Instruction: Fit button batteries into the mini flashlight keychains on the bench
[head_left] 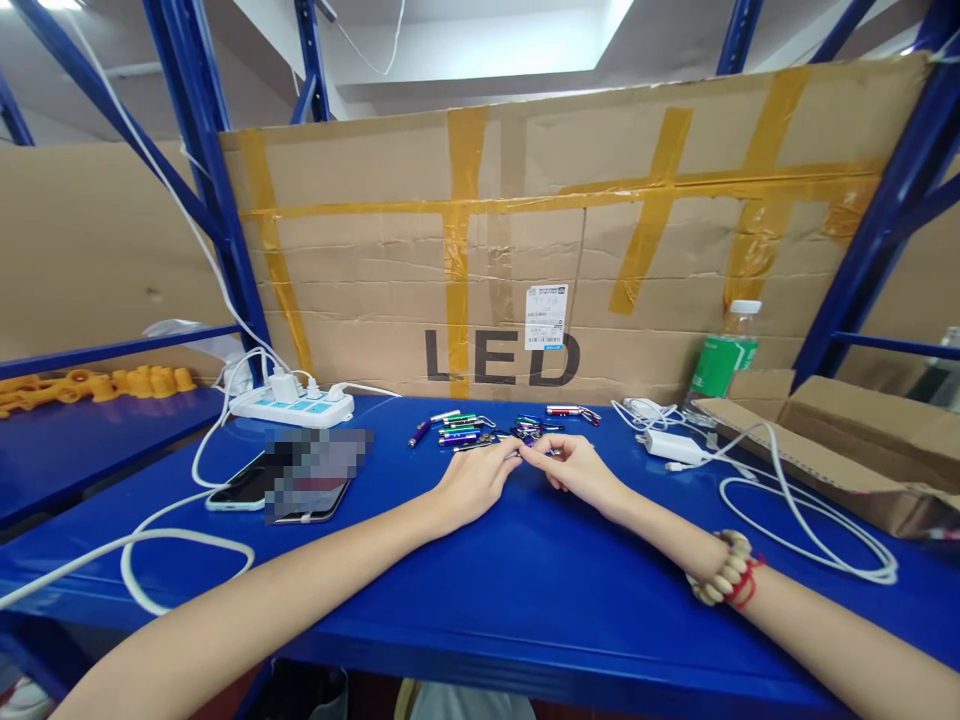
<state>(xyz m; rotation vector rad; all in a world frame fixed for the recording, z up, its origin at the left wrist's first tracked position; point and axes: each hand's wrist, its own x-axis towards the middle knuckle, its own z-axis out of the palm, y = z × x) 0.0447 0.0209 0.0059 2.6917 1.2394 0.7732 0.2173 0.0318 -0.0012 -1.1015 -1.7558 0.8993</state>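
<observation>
My left hand (478, 482) and my right hand (576, 470) meet at the fingertips above the blue table. Both sets of fingers are closed in a pinch; whatever is between them is too small and covered to make out. Just beyond the hands lies a loose group of small metallic tubes like keychain flashlights. Among them are a purple tube (420, 432), a green tube (460, 420), a blue-purple tube (459, 438) and a red tube with a silver end (564, 411). My knuckles partly hide the middle of the group.
Left are phones (241, 485) and a power strip (300, 405) with trailing white cables. Right are a white charger (675, 447), a coiled cable (817, 560), an opened cardboard box (847, 470) and a green-labelled bottle (724, 360). A cardboard panel (360, 290) stands behind the table (525, 600).
</observation>
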